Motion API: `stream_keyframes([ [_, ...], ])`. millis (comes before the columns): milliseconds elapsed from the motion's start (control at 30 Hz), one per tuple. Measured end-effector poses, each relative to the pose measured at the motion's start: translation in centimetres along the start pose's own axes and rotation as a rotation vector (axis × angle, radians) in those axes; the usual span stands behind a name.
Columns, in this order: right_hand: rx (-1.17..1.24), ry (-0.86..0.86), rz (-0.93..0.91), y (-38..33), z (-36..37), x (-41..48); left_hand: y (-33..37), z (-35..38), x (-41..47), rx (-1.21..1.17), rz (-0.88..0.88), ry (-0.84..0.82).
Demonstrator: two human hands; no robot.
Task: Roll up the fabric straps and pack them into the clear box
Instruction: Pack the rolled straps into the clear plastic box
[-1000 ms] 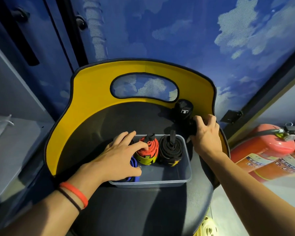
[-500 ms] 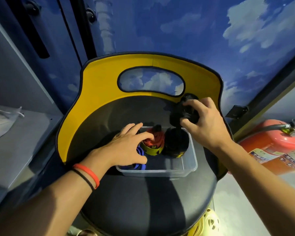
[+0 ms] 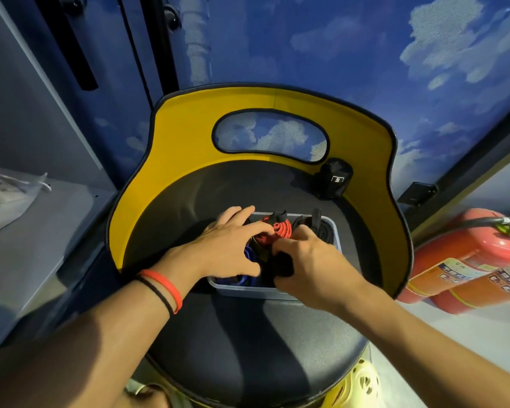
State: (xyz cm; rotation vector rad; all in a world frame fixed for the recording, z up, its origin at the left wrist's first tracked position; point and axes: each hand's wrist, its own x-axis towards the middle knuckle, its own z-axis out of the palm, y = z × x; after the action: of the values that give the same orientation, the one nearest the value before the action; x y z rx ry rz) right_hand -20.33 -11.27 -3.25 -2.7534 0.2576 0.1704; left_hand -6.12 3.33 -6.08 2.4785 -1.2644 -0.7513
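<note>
A clear box (image 3: 277, 291) sits on the black seat of a chair (image 3: 248, 348) with a yellow backrest. Inside it are a red rolled strap (image 3: 281, 229), a blue strap (image 3: 248, 254) at the left and a black roll (image 3: 323, 229) at the right. My left hand (image 3: 230, 242) lies spread over the box's left side, its fingertips touching the red roll. Over the front middle of the box, my right hand (image 3: 309, 260) grips another black rolled strap (image 3: 281, 265). One more black roll (image 3: 333, 179) stands on the seat by the backrest, back right.
Two red fire extinguishers (image 3: 468, 266) lie on the floor to the right of the chair. A grey shelf (image 3: 42, 231) with a pale cloth item (image 3: 6, 198) is at the left. A blue cloud-print wall stands behind.
My right hand took a black roll from the seat's back right and brought it down into the box. My left hand stayed on the straps in the box.
</note>
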Motion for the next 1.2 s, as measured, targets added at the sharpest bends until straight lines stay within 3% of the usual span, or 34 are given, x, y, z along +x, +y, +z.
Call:
stream_keyframes([
  [233,-0.067,-0.002,-0.005,-1.4,2.2,0.9,0.1,-0.2,-0.3,-0.003,0.003,-0.025],
  [333,0.173,-0.117,-0.007,-0.2,1.5,1.0,0.2,-0.2,-0.4,-0.017,0.009,-0.011],
  [433,0.372,-0.139,0.128,1.5,0.7,0.2,0.1,-0.3,-0.3,-0.03,0.001,-0.012],
  [600,0.166,-0.004,0.196,1.8,1.1,-0.4,0.4,-0.4,-0.2,-0.065,-0.02,-0.013],
  [767,0.279,-0.142,0.225,2.2,1.8,-0.2,0.5,0.0,-0.1,-0.1,-0.033,-0.003],
  [1000,0.364,-0.115,0.236,3.5,2.6,-0.6,1.6,0.7,0.1,-0.054,-0.055,0.036],
  [1200,0.368,-0.31,0.079,5.1,1.3,-0.3,2.5,0.6,0.3,-0.064,-0.12,0.023],
])
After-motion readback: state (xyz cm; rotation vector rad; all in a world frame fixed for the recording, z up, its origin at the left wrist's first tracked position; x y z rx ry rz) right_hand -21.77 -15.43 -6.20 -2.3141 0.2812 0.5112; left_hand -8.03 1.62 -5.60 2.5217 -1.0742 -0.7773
